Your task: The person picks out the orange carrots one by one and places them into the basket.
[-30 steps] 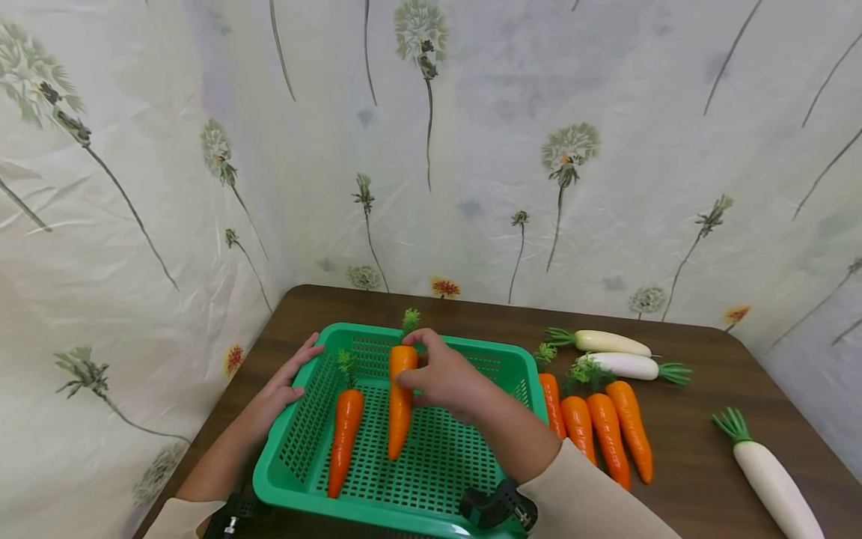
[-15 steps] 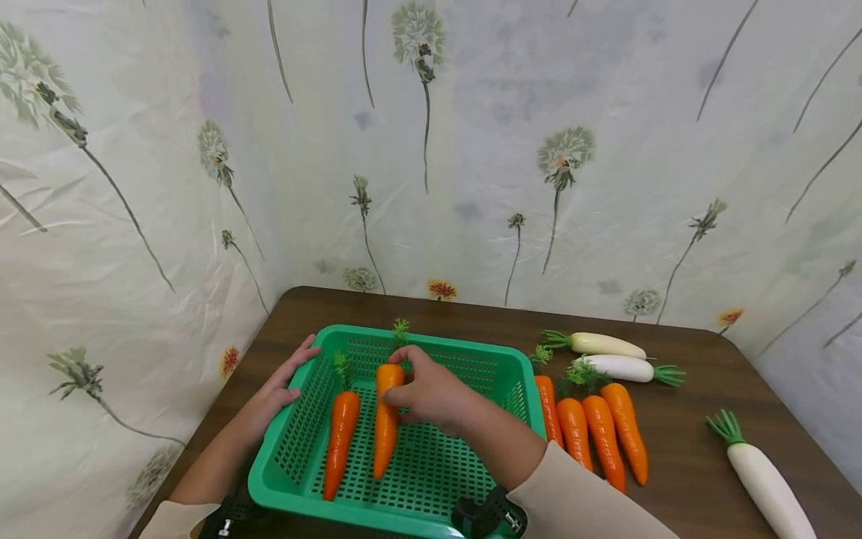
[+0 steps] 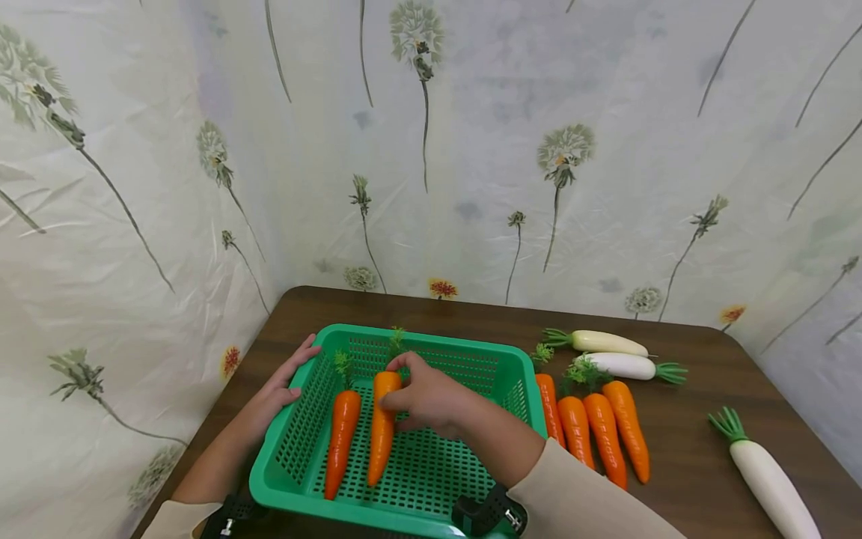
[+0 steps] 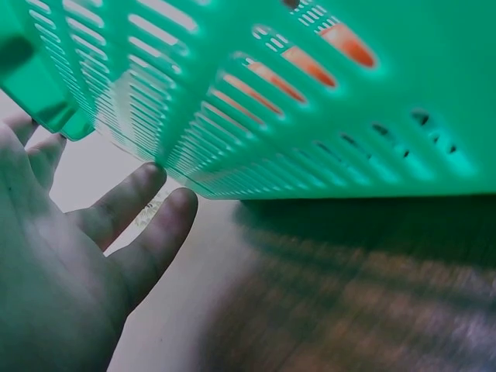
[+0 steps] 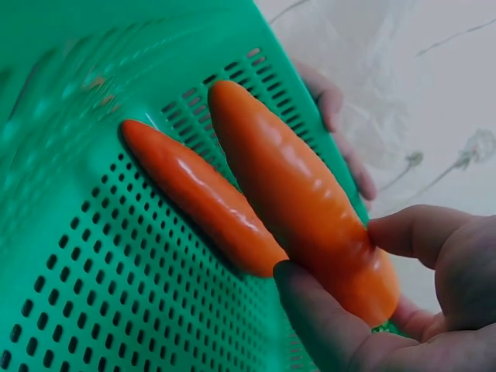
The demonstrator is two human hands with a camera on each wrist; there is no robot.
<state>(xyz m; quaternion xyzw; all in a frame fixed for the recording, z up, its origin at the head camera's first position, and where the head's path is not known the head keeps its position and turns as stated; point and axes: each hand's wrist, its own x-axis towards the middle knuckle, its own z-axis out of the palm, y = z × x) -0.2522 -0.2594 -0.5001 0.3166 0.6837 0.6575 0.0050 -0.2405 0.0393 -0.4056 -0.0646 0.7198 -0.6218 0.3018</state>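
Observation:
My right hand (image 3: 431, 398) pinches an orange carrot (image 3: 381, 434) near its leafy top, inside a green plastic basket (image 3: 498, 350). In the right wrist view the thumb and fingers hold the thick end of this carrot (image 5: 291, 194), its tip pointing away from the hand. Beside it another carrot (image 3: 343, 442) lies on the basket floor, leaves toward the far wall. My left hand (image 3: 272, 389) rests against the basket's left rim with its fingers extended. Seen from the left wrist, the fingers (image 4: 139, 256) lie along the outside of the slotted wall.
Right of the basket, several carrots (image 3: 606, 434) lie side by side on the dark wooden table (image 3: 680, 442). Behind them are two white radishes (image 3: 609, 343), and a larger white radish (image 3: 771, 479) lies farther right. A flower-patterned sheet (image 3: 471, 150) hangs behind the table.
My right hand has lowered the carrot and carried it left, nearer the one on the basket floor. My left hand has stayed at the rim.

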